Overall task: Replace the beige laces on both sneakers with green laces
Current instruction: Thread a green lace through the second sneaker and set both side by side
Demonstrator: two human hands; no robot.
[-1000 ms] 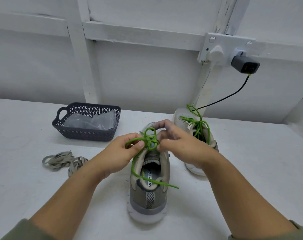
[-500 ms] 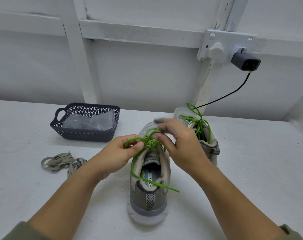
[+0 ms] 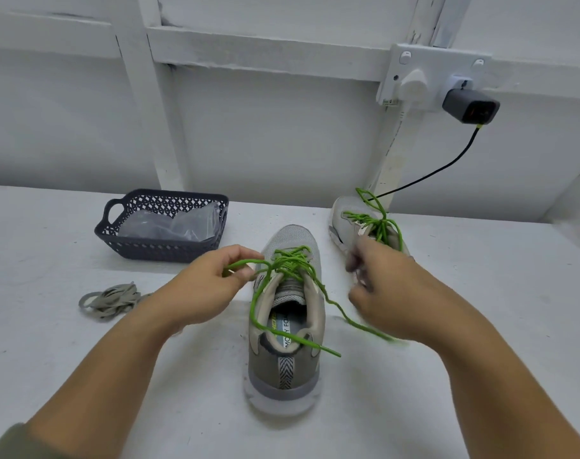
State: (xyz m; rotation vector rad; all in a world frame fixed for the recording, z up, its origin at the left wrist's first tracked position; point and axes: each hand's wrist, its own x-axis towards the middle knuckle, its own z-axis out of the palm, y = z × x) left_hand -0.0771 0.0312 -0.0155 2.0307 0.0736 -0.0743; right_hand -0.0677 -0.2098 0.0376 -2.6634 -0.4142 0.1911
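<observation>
A grey sneaker (image 3: 283, 366) was stood on the white table (image 3: 480, 326), heel toward the camera, threaded with a green lace (image 3: 292, 260). A loop of that lace was pinched by the left hand (image 3: 199, 286), just left of the tongue. The right hand (image 3: 391, 293) was blurred, with its fingers curled, and whether anything was gripped could not be told. A second sneaker (image 3: 348, 220), also laced green, was set behind. The beige laces (image 3: 111, 299) were heaped at the left, near a dark basket (image 3: 163, 250).

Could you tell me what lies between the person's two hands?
The near sneaker stands between the left hand and right hand in the head view, its green lace bunched there; the left hand pinches one strand.
</observation>
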